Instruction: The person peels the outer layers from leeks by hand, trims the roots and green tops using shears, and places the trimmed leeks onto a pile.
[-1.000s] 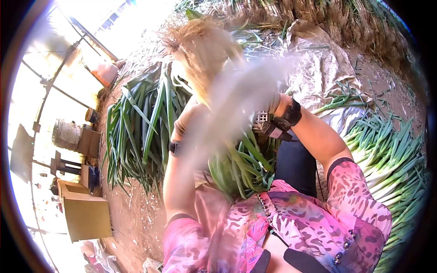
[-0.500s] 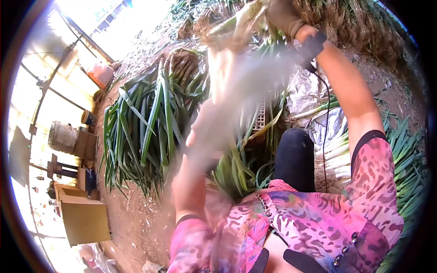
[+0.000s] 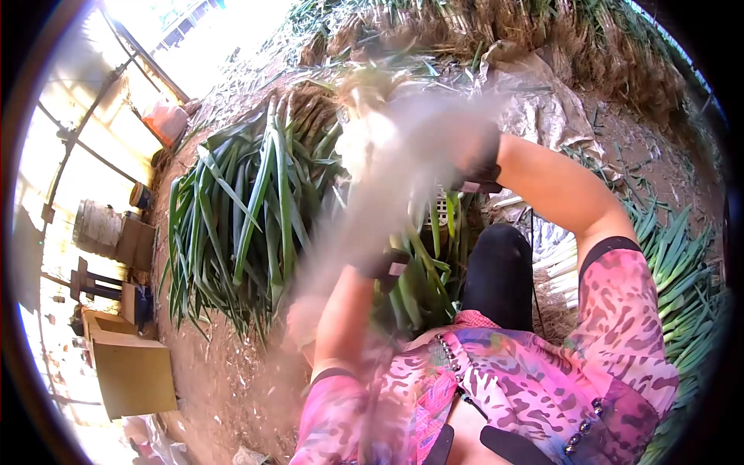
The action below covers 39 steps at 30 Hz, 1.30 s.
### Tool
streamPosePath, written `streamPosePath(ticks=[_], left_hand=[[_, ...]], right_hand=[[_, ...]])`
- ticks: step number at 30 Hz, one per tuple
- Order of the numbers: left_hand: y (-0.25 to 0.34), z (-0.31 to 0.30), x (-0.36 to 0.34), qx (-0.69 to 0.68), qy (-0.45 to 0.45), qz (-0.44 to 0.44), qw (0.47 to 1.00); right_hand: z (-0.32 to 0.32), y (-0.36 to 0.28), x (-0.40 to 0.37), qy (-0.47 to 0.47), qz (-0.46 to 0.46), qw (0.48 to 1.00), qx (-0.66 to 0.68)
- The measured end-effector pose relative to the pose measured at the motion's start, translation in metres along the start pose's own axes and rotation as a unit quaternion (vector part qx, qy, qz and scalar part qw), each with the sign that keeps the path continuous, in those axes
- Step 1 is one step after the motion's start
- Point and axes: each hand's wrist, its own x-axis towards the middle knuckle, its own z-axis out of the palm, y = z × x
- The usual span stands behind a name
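A long green onion [image 3: 368, 143] with a pale stalk is held up in front of me, its rooty end at the top. Green leaves [image 3: 418, 283] hang down below my left wrist. My left hand [image 3: 380, 213] is closed around the middle of this onion, though a pale blur hides its fingers. Close to the upper stalk is my right hand [image 3: 449, 139], smeared by motion, so whether its fingers grip anything does not show. A big bundle of green onions [image 3: 240, 209] lies just left of my hands, leaves toward me.
Cleaned green onions with white stalks [image 3: 562, 271] lie right of my dark-clad knee [image 3: 498, 267]. Unpeeled, rooty bundles [image 3: 496, 27] line the back. Crumpled sheeting [image 3: 542, 97] covers soil at the right. A cardboard box [image 3: 133, 368] stands at left, and a plastic crate [image 3: 442, 209] shows behind the leaves.
My right hand has come down and toward me from the far top, where it was pulling at pale outer leaves, to beside the upper stalk. My left wrist has shifted slightly right.
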Motion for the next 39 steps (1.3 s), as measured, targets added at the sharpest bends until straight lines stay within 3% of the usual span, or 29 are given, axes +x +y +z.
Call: streamPosePath(ticks=[1,3,6,8,9,12,14,15,16,17,18,19,20,21,23,25,26,28,30,32,33,36,37,38,39], left_hand=[[0.014,0.002,-0.006,-0.028,0.003,0.023,0.999],[0.054,0.008,-0.020,0.192,0.067,0.108,0.973],[0.063,0.014,-0.027,0.284,0.106,0.060,0.951],[0.055,0.015,-0.027,0.309,0.090,0.105,0.941],[0.089,0.018,-0.042,0.231,0.118,0.041,0.965],[0.089,0.006,-0.046,0.073,0.120,-0.032,0.990],[0.086,-0.003,-0.049,-0.017,0.099,-0.048,0.994],[0.076,-0.011,-0.050,-0.161,0.050,0.016,0.986],[0.068,-0.014,-0.047,-0.141,0.047,0.010,0.989],[0.062,-0.015,-0.040,-0.120,0.046,0.008,0.992],[0.061,-0.016,-0.035,-0.097,0.045,0.005,0.994],[0.066,-0.016,-0.038,-0.118,0.033,0.009,0.992],[0.064,-0.015,-0.038,-0.110,0.028,0.002,0.994],[0.062,-0.012,-0.036,-0.103,0.022,-0.003,0.994],[0.056,-0.010,-0.035,-0.111,-0.012,-0.011,0.994],[0.061,-0.012,-0.040,-0.175,-0.062,-0.023,0.982],[0.065,-0.015,-0.042,-0.221,-0.081,-0.032,0.971],[0.051,-0.023,-0.041,-0.199,-0.103,-0.070,0.972],[0.044,-0.030,-0.044,-0.210,-0.129,-0.082,0.966],[0.046,-0.036,-0.048,-0.224,-0.141,-0.098,0.959],[0.045,-0.038,-0.048,-0.235,-0.147,-0.098,0.956],[0.050,-0.032,-0.049,-0.209,-0.151,-0.074,0.963],[0.052,-0.028,-0.051,-0.184,-0.138,-0.070,0.971],[0.054,-0.025,-0.051,-0.158,-0.126,-0.064,0.977],[0.054,-0.021,-0.053,-0.155,-0.096,-0.043,0.982]], right_hand=[[-0.002,-0.010,-0.001,-0.001,0.018,0.999,-0.033],[-0.004,-0.018,0.004,-0.033,0.062,0.997,-0.042],[0.004,-0.009,-0.013,-0.024,0.048,0.996,-0.075],[0.077,0.023,0.021,0.068,0.092,0.989,-0.092],[0.094,0.049,0.032,0.102,0.163,0.976,-0.104],[0.116,0.142,0.046,0.195,0.345,0.916,-0.065],[0.062,0.152,0.000,0.217,0.326,0.916,0.088],[0.042,0.146,-0.010,0.181,0.345,0.888,0.243],[0.047,0.147,-0.005,0.180,0.278,0.845,0.420],[0.051,0.148,-0.001,0.162,0.223,0.762,0.586],[0.086,0.154,0.021,0.173,0.073,0.639,0.746],[0.076,0.133,0.024,0.173,-0.078,0.473,0.860],[0.069,0.116,-0.002,0.160,-0.050,0.704,0.690],[0.026,0.071,-0.037,0.148,-0.033,0.875,0.460],[0.112,0.070,-0.010,0.110,-0.103,0.638,0.755],[0.162,0.059,-0.003,0.081,-0.097,0.632,0.765],[0.184,0.047,0.003,0.135,-0.140,0.681,0.706],[0.176,0.027,-0.006,0.083,-0.049,0.547,0.831],[0.140,0.019,-0.020,-0.058,-0.122,0.197,0.971],[0.091,0.011,-0.053,-0.020,-0.141,0.246,0.959],[0.086,0.012,-0.044,-0.013,-0.295,0.276,0.915],[0.116,0.067,-0.032,0.086,-0.072,0.405,0.907],[0.097,0.104,-0.022,0.090,-0.122,0.449,0.880],[0.086,0.129,-0.015,0.157,-0.081,0.620,0.765],[0.073,0.150,-0.013,0.228,-0.003,0.843,0.487]])
